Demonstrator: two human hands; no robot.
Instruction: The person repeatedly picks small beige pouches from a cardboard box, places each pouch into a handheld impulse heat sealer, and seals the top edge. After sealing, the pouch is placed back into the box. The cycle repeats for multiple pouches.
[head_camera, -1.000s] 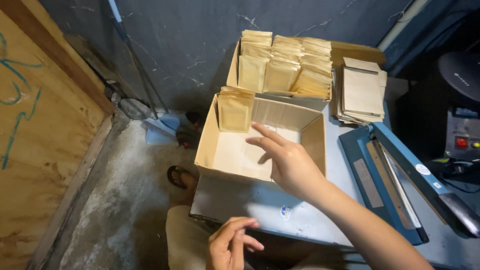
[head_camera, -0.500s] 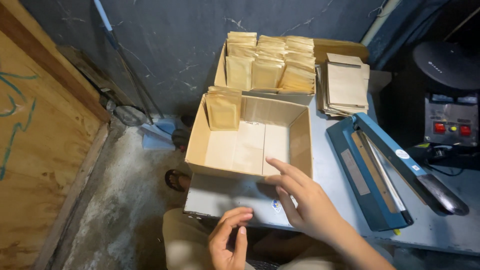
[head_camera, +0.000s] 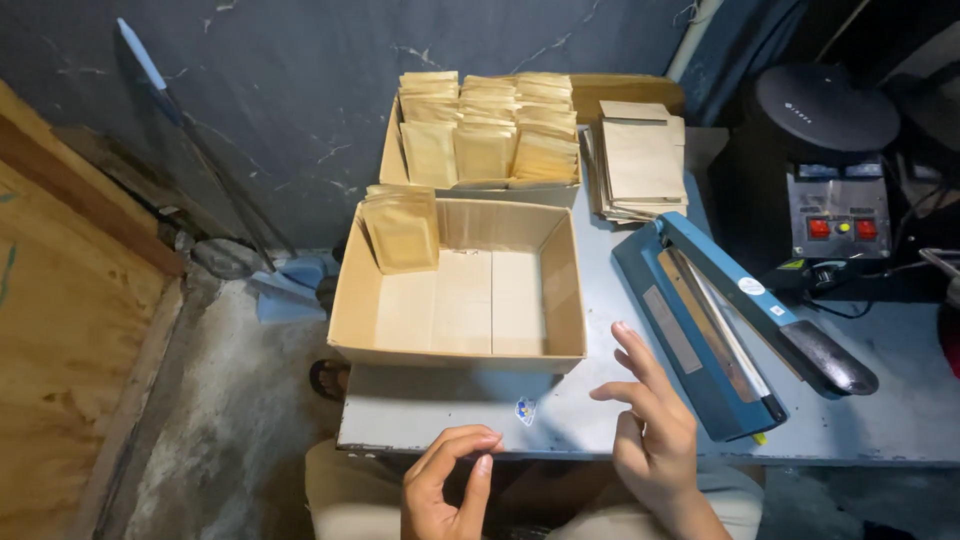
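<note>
Your empty hands hover at the table's near edge.
Left hand (head_camera: 447, 487) loosely curled, right hand (head_camera: 650, 425) spread open; the box (head_camera: 460, 300) lies at eleven o'clock of it.

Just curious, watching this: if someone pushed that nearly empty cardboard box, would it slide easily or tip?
The cardboard box probably slides easily: it holds only a few pouches in one corner, so it looks light. Tipping seems unlikely, being wide and low. Its thin walls may flex.
</note>
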